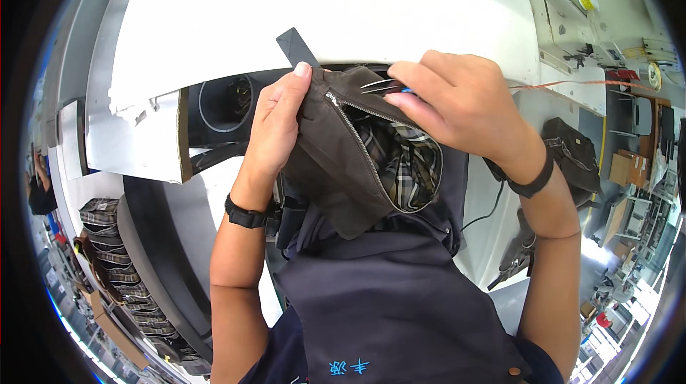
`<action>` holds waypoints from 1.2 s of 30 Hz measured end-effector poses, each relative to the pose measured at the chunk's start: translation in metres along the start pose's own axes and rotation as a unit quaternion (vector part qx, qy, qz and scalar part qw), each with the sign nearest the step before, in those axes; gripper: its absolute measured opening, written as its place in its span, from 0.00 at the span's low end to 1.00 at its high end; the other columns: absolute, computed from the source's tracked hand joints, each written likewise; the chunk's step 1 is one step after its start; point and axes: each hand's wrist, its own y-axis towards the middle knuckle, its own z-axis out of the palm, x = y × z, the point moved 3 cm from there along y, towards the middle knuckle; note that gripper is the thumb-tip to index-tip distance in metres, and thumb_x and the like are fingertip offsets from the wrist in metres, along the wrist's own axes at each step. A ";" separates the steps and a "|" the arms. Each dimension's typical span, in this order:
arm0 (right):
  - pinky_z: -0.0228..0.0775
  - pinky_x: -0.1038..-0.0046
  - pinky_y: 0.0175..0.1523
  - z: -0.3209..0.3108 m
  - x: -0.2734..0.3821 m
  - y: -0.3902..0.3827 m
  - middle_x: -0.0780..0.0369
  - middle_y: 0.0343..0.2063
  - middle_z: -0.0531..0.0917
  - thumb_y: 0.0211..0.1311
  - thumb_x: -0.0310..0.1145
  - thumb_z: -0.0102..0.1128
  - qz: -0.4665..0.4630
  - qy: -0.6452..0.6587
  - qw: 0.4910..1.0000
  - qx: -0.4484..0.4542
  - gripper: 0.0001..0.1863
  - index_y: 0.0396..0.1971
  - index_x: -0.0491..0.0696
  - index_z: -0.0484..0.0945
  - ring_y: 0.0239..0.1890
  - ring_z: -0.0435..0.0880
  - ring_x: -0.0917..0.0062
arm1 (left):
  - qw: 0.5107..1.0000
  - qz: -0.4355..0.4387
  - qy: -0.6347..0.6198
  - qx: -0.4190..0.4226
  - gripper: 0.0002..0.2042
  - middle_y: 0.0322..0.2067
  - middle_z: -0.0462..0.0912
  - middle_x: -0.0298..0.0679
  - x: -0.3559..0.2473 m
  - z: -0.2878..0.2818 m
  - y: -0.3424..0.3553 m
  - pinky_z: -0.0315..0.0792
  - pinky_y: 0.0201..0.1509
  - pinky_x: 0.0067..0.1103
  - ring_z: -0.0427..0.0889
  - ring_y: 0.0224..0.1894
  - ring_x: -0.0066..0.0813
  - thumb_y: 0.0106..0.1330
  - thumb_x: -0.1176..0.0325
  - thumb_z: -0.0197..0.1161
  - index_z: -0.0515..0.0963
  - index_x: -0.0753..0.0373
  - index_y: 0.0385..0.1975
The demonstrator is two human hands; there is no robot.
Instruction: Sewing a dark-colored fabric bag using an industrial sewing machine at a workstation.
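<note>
A dark brown canvas pouch (325, 170) hangs over my lap, its metal zipper open on a plaid lining (407, 170). My left hand (282, 102) grips the pouch's upper left corner, thumb on top, close to the zipper end. From that corner a grey strap tab (294, 47) sticks up. Above the pouch's upper right edge, my right hand (457, 102) is closed around small thread snips (379, 87). Their two thin pointed blades face left, slightly apart, and a bit of blue shows at the grip. My fingers cover most of the handle.
A white worktable (329, 5) spreads out ahead. At the left, a row of pouches with plaid lining (125, 277) stands beside a dark curved panel (157, 255). More dark bags (572, 155) lie at the right, past my forearm. An orange cord (579, 83) runs to the right.
</note>
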 end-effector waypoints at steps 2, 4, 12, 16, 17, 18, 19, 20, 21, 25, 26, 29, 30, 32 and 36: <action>0.69 0.70 0.28 0.001 0.001 0.010 0.65 0.24 0.74 0.59 0.37 0.71 -0.023 -0.010 1.000 0.011 0.11 0.37 0.51 0.79 0.23 0.79 0.72 | 1.000 0.004 0.004 -0.019 0.22 0.35 0.85 0.31 0.000 0.000 0.000 0.72 0.44 0.15 0.78 0.37 0.13 0.83 0.55 0.48 0.83 0.68 0.42; 0.69 0.70 0.28 0.004 0.003 0.016 0.65 0.24 0.75 0.58 0.37 0.71 -0.043 -0.018 0.999 0.027 0.11 0.36 0.50 0.79 0.23 0.79 0.73 | 1.000 0.010 0.019 -0.008 0.22 0.35 0.85 0.30 -0.001 0.001 0.001 0.72 0.44 0.15 0.77 0.37 0.12 0.83 0.55 0.49 0.83 0.68 0.41; 0.68 0.71 0.26 0.018 0.004 0.029 0.66 0.21 0.74 0.60 0.35 0.66 -0.108 -0.054 0.992 0.034 0.07 0.31 0.49 0.78 0.20 0.78 0.75 | 1.000 0.002 0.016 0.005 0.21 0.33 0.83 0.27 0.002 0.002 0.003 0.70 0.42 0.14 0.75 0.36 0.10 0.83 0.56 0.49 0.83 0.66 0.38; 0.67 0.71 0.25 0.021 0.004 0.034 0.66 0.21 0.74 0.60 0.35 0.65 -0.130 -0.060 0.989 0.045 0.08 0.30 0.49 0.77 0.19 0.77 0.75 | 1.000 -0.001 0.008 0.012 0.20 0.33 0.83 0.27 0.002 0.003 0.004 0.70 0.41 0.14 0.75 0.35 0.09 0.83 0.56 0.49 0.82 0.66 0.37; 0.67 0.71 0.25 0.022 0.004 0.035 0.67 0.20 0.73 0.60 0.36 0.66 -0.143 -0.072 0.986 0.051 0.08 0.31 0.49 0.77 0.19 0.77 0.75 | 1.000 0.000 0.010 0.019 0.20 0.33 0.83 0.27 0.002 0.004 0.004 0.70 0.41 0.14 0.75 0.35 0.09 0.83 0.56 0.49 0.82 0.66 0.37; 0.67 0.72 0.25 0.022 0.004 0.035 0.67 0.20 0.73 0.60 0.37 0.66 -0.153 -0.091 0.982 0.067 0.09 0.31 0.49 0.77 0.19 0.78 0.75 | 1.000 -0.008 0.010 0.016 0.21 0.33 0.83 0.27 0.002 0.004 0.003 0.70 0.41 0.14 0.75 0.35 0.09 0.83 0.56 0.49 0.82 0.66 0.37; 0.67 0.72 0.25 0.020 0.003 0.033 0.67 0.20 0.73 0.60 0.37 0.66 -0.153 -0.085 0.983 0.058 0.09 0.31 0.49 0.77 0.19 0.78 0.75 | 1.000 -0.013 0.009 0.014 0.21 0.33 0.83 0.27 0.002 0.004 0.004 0.70 0.41 0.13 0.75 0.35 0.09 0.83 0.56 0.49 0.82 0.66 0.37; 0.68 0.73 0.28 0.014 0.001 0.030 0.65 0.23 0.76 0.60 0.35 0.68 -0.123 -0.031 0.991 0.046 0.09 0.36 0.49 0.80 0.22 0.79 0.75 | 1.000 -0.013 0.009 0.016 0.21 0.33 0.83 0.27 0.002 0.004 0.004 0.70 0.41 0.13 0.75 0.35 0.09 0.83 0.56 0.49 0.82 0.66 0.37; 0.70 0.74 0.31 0.010 -0.003 0.026 0.64 0.26 0.79 0.61 0.34 0.71 -0.093 0.019 0.995 0.039 0.10 0.40 0.48 0.82 0.24 0.79 0.75 | 1.000 -0.015 0.007 0.021 0.20 0.33 0.84 0.28 0.002 0.004 0.005 0.71 0.42 0.14 0.76 0.36 0.10 0.83 0.57 0.49 0.82 0.66 0.38; 0.62 0.79 0.26 -0.015 -0.033 -0.002 0.69 0.21 0.78 0.69 0.33 0.66 0.126 0.150 0.968 -0.155 0.09 0.42 0.44 0.83 0.20 0.71 0.85 | 1.000 -0.012 -0.019 0.014 0.20 0.37 0.85 0.31 0.002 0.003 0.004 0.73 0.45 0.16 0.78 0.39 0.13 0.83 0.57 0.49 0.83 0.68 0.44; 0.61 0.82 0.28 -0.019 -0.042 -0.015 0.70 0.23 0.78 0.71 0.34 0.66 0.189 0.175 0.949 -0.183 0.10 0.44 0.43 0.83 0.22 0.68 0.88 | 1.000 -0.012 -0.019 0.017 0.20 0.37 0.85 0.31 0.002 0.002 0.003 0.73 0.45 0.16 0.78 0.39 0.13 0.83 0.57 0.49 0.83 0.68 0.44; 0.63 0.84 0.31 -0.024 -0.071 -0.059 0.71 0.25 0.76 0.73 0.37 0.65 0.348 0.146 0.907 -0.187 0.13 0.45 0.42 0.82 0.27 0.68 0.90 | 0.998 -0.031 -0.046 0.036 0.17 0.40 0.85 0.32 0.003 0.001 -0.001 0.74 0.48 0.17 0.79 0.43 0.15 0.81 0.59 0.55 0.83 0.69 0.48; 0.63 0.84 0.31 -0.021 -0.076 -0.074 0.71 0.25 0.76 0.73 0.37 0.65 0.349 0.133 0.910 -0.182 0.13 0.45 0.42 0.82 0.27 0.68 0.90 | 0.998 0.012 0.065 0.017 0.16 0.41 0.85 0.32 0.000 0.000 -0.004 0.73 0.49 0.17 0.79 0.43 0.15 0.79 0.61 0.58 0.82 0.69 0.49; 0.66 0.81 0.33 -0.030 -0.091 -0.115 0.69 0.26 0.76 0.73 0.38 0.64 0.451 0.019 0.869 -0.201 0.15 0.46 0.40 0.81 0.29 0.70 0.88 | 0.984 0.059 0.167 -0.002 0.15 0.42 0.84 0.31 0.001 0.002 -0.003 0.73 0.49 0.17 0.78 0.44 0.15 0.75 0.63 0.64 0.81 0.69 0.52; 0.76 0.64 0.55 -0.041 -0.111 -0.169 0.45 0.46 0.85 0.73 0.35 0.59 0.458 -0.031 0.862 -0.216 0.20 0.56 0.37 0.78 0.49 0.87 0.55 | 0.991 0.042 0.125 -0.020 0.14 0.42 0.83 0.30 0.009 0.002 0.004 0.70 0.50 0.15 0.76 0.42 0.14 0.75 0.65 0.63 0.80 0.69 0.53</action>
